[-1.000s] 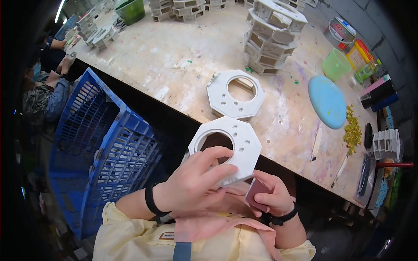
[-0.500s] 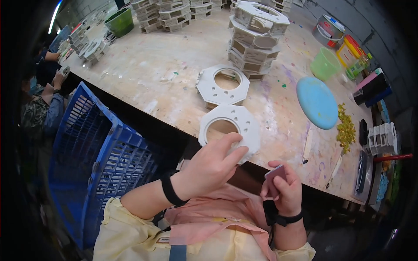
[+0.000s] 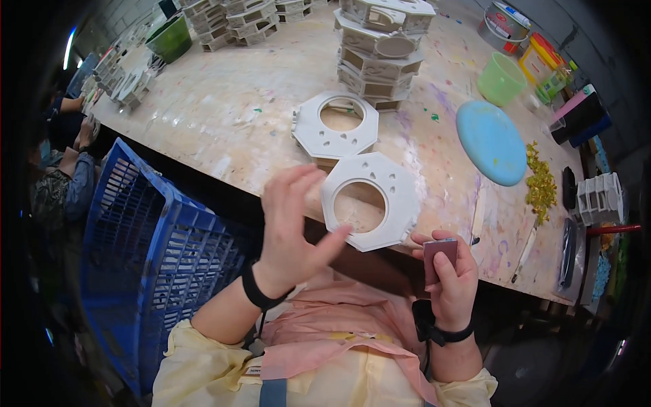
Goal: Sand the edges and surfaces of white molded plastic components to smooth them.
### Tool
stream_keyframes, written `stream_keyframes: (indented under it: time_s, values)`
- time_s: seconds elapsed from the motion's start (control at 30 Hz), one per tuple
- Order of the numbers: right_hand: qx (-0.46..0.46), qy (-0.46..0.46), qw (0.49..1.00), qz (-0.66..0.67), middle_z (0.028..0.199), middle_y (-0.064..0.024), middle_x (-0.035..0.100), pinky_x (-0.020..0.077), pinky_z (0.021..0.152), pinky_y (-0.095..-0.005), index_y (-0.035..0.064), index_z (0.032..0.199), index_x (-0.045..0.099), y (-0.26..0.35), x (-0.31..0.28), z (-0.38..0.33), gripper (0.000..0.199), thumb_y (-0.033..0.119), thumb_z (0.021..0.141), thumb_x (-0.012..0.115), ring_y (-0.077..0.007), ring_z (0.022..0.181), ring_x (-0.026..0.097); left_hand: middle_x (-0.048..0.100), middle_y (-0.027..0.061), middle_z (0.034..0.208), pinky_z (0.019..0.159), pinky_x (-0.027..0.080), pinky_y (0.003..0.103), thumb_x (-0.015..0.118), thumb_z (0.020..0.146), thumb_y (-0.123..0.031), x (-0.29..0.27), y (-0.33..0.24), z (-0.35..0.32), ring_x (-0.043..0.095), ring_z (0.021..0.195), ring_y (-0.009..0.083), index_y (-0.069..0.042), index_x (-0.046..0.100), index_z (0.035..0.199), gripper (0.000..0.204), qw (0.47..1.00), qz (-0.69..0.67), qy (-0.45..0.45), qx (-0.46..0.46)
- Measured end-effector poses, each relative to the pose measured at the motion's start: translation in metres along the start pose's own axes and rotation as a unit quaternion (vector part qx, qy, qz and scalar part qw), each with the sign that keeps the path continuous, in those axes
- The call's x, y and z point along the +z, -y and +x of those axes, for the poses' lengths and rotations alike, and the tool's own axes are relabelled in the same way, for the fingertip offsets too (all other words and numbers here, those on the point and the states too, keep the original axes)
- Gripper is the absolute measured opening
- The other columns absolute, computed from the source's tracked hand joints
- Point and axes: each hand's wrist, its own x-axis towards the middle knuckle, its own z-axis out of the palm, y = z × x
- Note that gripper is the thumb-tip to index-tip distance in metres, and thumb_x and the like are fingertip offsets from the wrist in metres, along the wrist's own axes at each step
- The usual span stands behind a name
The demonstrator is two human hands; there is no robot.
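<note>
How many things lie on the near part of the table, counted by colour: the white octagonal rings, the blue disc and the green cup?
White octagonal rings: 2 (nearer one, farther one)
Blue disc: 1
Green cup: 1
Total: 4

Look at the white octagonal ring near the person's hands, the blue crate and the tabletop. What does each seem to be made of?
White octagonal ring: probably cast plaster or unglazed ceramic; matte, chalky, thick-walled, though moulded plastic is possible.
Blue crate: moulded plastic; even colour, slightly glossy lattice walls.
Tabletop: likely wood board or plywood; pale, worn, stained with paint flecks.
</note>
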Motion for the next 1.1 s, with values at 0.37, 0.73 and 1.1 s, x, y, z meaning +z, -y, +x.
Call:
stream_keyframes:
  time_s: [0.37, 0.73, 1.1]
  values:
    - [-0.047, -0.072, 0.996, -0.016, 0.101, -0.0094, 0.061, 0.0393, 0.046, -0.016, -0.0015, 0.112, 0.049, 0.005, -0.005, 0.002, 0.028, 0.012, 0.088, 0.054, -0.0036, 0.057, 0.049, 0.041, 0.0183, 0.122, 0.094, 0.031, 0.038, 0.066, 0.075, -0.02, -0.004, -0.016, -0.024, 0.042, 0.11, 0.032, -0.001, 0.05, 0.111, 0.043, 0.958, -0.233, 0.151, -0.076]
    - [-0.025, -0.029, 0.999, -0.031, 0.116, -0.0147, 0.056, 0.0402, 0.049, -0.0168, -0.0013, 0.11, 0.048, 0.007, -0.008, 0.008, 0.025, 0.012, 0.089, 0.052, -0.0035, 0.06, 0.049, 0.043, 0.0113, 0.111, 0.085, 0.039, 0.029, 0.063, 0.079, -0.005, 0.004, -0.011, -0.051, 0.046, 0.099, 0.0175, 0.002, 0.061, 0.095, 0.017, 0.9, -0.355, 0.163, -0.193]
    - [-0.01, -0.011, 0.999, -0.033, 0.102, -0.0105, 0.062, 0.0409, 0.05, -0.0167, -0.0013, 0.11, 0.05, 0.014, -0.012, 0.008, 0.026, 0.013, 0.088, 0.055, -0.004, 0.06, 0.05, 0.047, 0.0094, 0.109, 0.088, 0.046, 0.032, 0.057, 0.083, -0.001, 0.01, -0.013, -0.052, 0.05, 0.103, 0.0164, -0.002, 0.036, 0.111, 0.035, 0.679, -0.605, 0.081, -0.407]
